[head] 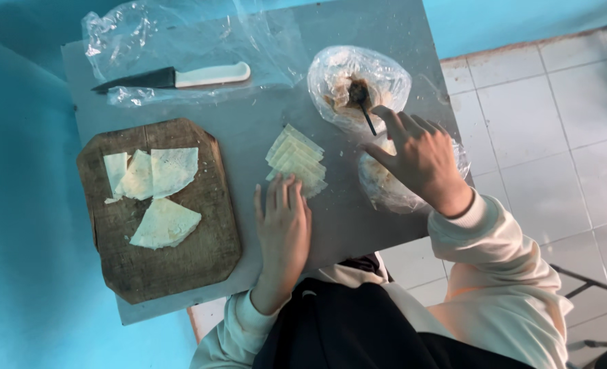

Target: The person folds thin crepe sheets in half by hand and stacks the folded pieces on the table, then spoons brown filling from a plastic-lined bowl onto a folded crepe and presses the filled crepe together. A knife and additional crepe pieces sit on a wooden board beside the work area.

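1. Low in the frame's centre, our left hand (284, 229) lies flat on the desk (358, 225), fingers together, tips touching the stacked dough strips (296, 160).
2. Right of centre, our right hand (419, 160) pinches a dark spoon (363, 106), its handle slanting down-right.
3. The spoon's bowl sits in the plastic-lined bowl (358, 85); its filling is unclear.

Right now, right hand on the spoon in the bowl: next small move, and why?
Probably lift the spoon out with a bit of filling and carry it to the stack of dough strips. The right hand grips its handle, its tip sits in the plastic-covered bowl, and the left hand lies flat beside the stack.
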